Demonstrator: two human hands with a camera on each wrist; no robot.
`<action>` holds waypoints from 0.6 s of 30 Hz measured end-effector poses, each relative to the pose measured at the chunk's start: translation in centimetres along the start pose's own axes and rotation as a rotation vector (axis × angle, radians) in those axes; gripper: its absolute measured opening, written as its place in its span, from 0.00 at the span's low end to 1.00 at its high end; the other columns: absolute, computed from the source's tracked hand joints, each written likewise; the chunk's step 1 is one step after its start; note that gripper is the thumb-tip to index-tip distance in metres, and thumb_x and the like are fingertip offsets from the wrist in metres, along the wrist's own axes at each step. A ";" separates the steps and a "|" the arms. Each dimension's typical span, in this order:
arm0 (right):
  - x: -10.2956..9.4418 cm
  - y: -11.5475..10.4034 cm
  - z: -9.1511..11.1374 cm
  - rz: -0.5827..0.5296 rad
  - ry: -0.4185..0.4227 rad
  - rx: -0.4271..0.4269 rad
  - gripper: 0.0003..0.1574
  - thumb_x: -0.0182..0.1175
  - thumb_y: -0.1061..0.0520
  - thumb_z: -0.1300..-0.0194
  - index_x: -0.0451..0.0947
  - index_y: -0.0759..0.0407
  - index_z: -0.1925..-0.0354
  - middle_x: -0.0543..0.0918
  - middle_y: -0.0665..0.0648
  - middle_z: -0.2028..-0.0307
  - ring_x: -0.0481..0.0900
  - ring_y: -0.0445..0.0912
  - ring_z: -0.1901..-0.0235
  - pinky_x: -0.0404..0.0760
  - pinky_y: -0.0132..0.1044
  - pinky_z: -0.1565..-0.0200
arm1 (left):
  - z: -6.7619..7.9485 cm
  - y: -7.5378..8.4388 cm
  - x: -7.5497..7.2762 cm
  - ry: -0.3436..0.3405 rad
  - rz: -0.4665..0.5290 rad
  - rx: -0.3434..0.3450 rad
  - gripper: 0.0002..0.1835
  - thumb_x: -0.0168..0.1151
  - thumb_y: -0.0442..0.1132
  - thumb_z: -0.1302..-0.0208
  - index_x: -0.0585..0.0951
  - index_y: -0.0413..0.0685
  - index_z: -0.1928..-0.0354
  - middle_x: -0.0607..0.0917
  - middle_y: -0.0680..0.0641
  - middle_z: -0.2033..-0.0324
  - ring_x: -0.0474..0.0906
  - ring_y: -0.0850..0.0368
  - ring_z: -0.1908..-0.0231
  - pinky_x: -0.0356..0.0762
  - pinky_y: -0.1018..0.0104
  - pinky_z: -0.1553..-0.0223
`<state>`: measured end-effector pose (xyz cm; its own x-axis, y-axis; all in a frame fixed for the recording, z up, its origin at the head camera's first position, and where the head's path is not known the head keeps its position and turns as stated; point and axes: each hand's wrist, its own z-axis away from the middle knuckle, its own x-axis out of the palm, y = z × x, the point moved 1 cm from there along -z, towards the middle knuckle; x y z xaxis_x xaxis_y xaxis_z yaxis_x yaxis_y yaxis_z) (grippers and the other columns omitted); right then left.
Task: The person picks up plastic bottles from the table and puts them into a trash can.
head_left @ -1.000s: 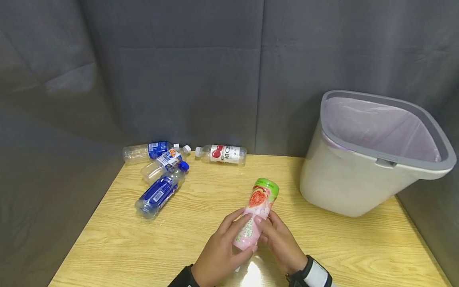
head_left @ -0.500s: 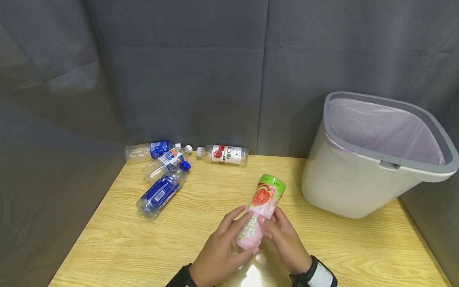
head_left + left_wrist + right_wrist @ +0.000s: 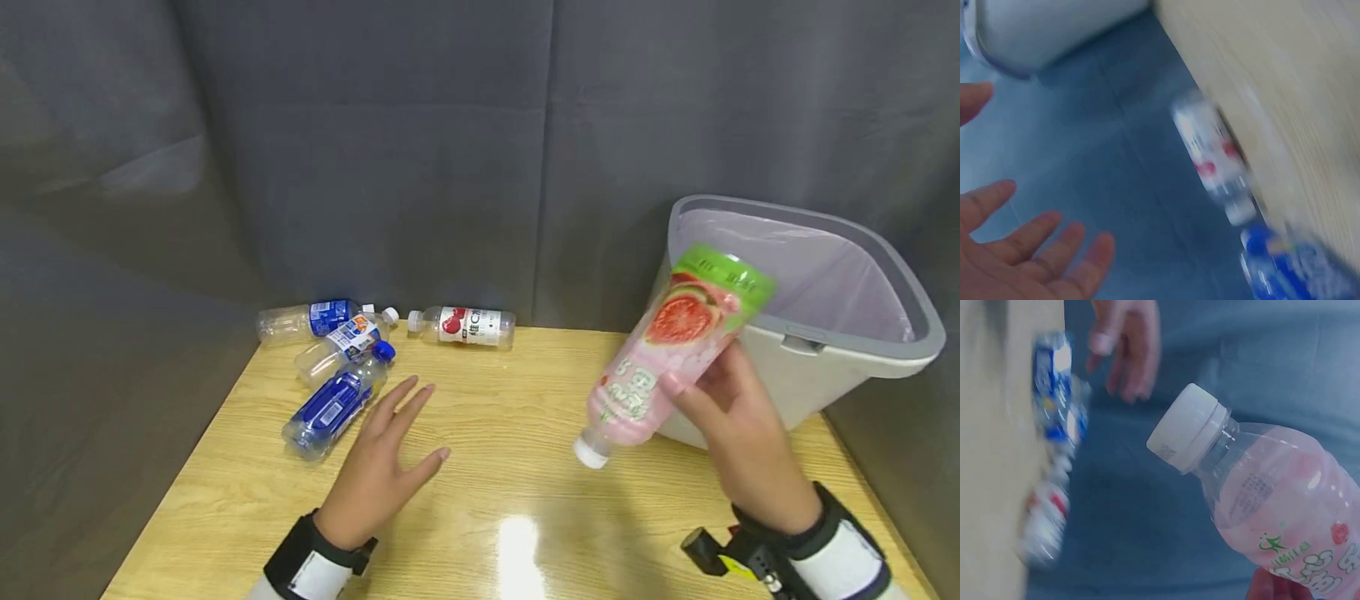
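Note:
My right hand [image 3: 742, 433] grips a pink drink bottle [image 3: 663, 350] with a green band and a red fruit picture. The bottle is tilted, its white cap [image 3: 1185, 428] pointing down and to the left, its green end overlapping the bin's rim in the head view. My left hand [image 3: 382, 467] is held over the left part of the table, fingers spread and holding nothing. Nearest to it lies a clear bottle with a blue label and blue cap [image 3: 333, 404]. In the left wrist view the spread fingers [image 3: 1035, 240] show blurred.
A pale bin [image 3: 795, 367] with a grey rim and a liner stands at the back right. Two more clear bottles, one with an orange and blue label [image 3: 352, 335] and one with a blue label [image 3: 326, 318], lie at the back left. A cherry-label bottle [image 3: 468, 326] lies by the dark curtain [image 3: 405, 192].
Both hands held the pink bottle; the left has let go and moved left, its fingers now spread. The right hand has carried the bottle up and right to the bin.

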<state>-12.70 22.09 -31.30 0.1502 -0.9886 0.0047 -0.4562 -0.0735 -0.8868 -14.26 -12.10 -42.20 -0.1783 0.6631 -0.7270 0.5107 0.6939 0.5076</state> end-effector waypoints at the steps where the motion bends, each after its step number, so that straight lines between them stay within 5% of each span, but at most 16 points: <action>1: -0.6 -1.2 -0.4 0.009 -0.002 -0.033 0.37 0.48 0.76 0.35 0.53 0.60 0.32 0.66 0.67 0.43 0.69 0.54 0.45 0.73 0.34 0.47 | -0.2 -0.9 -0.6 0.022 -0.032 -0.007 0.41 0.69 0.50 0.44 0.60 0.60 0.30 0.57 0.49 0.32 0.54 0.47 0.35 0.63 0.42 0.43; 6: -3.2 -6.3 -2.8 -0.024 0.033 -0.212 0.41 0.50 0.80 0.41 0.52 0.64 0.32 0.63 0.71 0.42 0.67 0.58 0.43 0.73 0.34 0.48 | -0.8 -5.8 -3.5 0.107 -0.138 -0.082 0.37 0.72 0.45 0.48 0.68 0.49 0.35 0.63 0.42 0.35 0.58 0.40 0.38 0.58 0.36 0.45; 10: -6.5 -8.3 -5.7 -0.038 0.140 -0.330 0.41 0.53 0.80 0.43 0.55 0.66 0.34 0.64 0.69 0.42 0.66 0.57 0.43 0.73 0.33 0.48 | -0.6 -9.5 -4.7 0.089 -0.207 -0.190 0.35 0.71 0.43 0.47 0.71 0.44 0.38 0.64 0.35 0.37 0.59 0.33 0.40 0.57 0.31 0.49; 14: -11.6 -8.5 -8.8 0.162 0.323 -0.341 0.36 0.58 0.75 0.43 0.62 0.64 0.37 0.69 0.63 0.44 0.68 0.51 0.44 0.70 0.28 0.47 | 0.1 -12.3 -4.6 0.009 -0.249 -0.289 0.36 0.70 0.44 0.46 0.69 0.40 0.37 0.63 0.29 0.38 0.59 0.27 0.42 0.57 0.27 0.51; 18: -17.3 -7.1 -10.4 0.466 0.534 -0.185 0.30 0.58 0.68 0.38 0.65 0.58 0.38 0.72 0.53 0.47 0.70 0.42 0.47 0.66 0.25 0.45 | 0.9 -14.1 -3.8 -0.083 -0.276 -0.368 0.41 0.69 0.46 0.46 0.63 0.39 0.34 0.64 0.26 0.40 0.60 0.26 0.44 0.60 0.28 0.53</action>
<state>-21.15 38.37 -20.31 -0.5224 -0.8482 -0.0878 -0.5158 0.3963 -0.7595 -20.05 -24.64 -47.05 -0.1904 0.4253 -0.8848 0.1181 0.9047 0.4094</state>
